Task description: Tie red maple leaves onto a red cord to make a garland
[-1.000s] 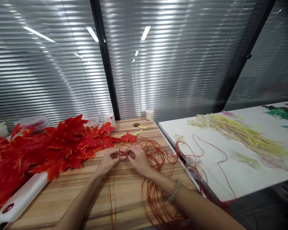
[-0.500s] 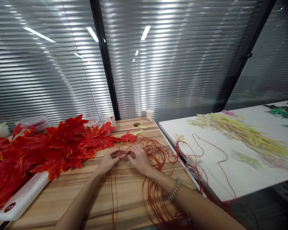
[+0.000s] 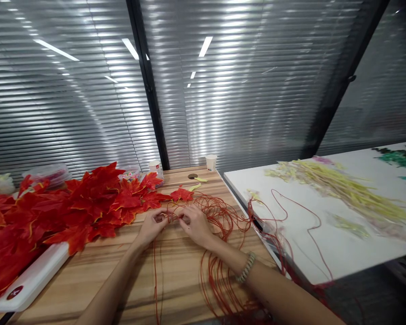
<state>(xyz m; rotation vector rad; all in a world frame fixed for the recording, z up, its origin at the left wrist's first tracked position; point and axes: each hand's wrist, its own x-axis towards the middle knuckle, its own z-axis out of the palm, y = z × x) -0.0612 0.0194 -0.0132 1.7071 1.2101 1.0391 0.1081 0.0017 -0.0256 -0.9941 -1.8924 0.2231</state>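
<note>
Thin red cord (image 3: 219, 211) lies in loose loops on the wooden table, and part of it runs between my two hands. My left hand (image 3: 153, 225) pinches the cord between thumb and fingertips, with a strand hanging down below it toward me. Close by on the right, my right hand (image 3: 195, 224) also pinches the cord, its fingers curled. The small loops between the fingertips are too fine to make out clearly. Just beyond the hands lies a single red maple leaf (image 3: 182, 194).
A heap of red artificial maple leaves (image 3: 84, 203) covers the left side, partly over a white board-like object (image 3: 37, 275). Paper cups (image 3: 211, 162) stand at the back. On the right, a white table (image 3: 291, 253) holds yellow strips (image 3: 345, 185) and trailing cord.
My fingertips have moved slightly apart, my left hand shifting a little to the left. The hanging strand has swung slightly left with it.
</note>
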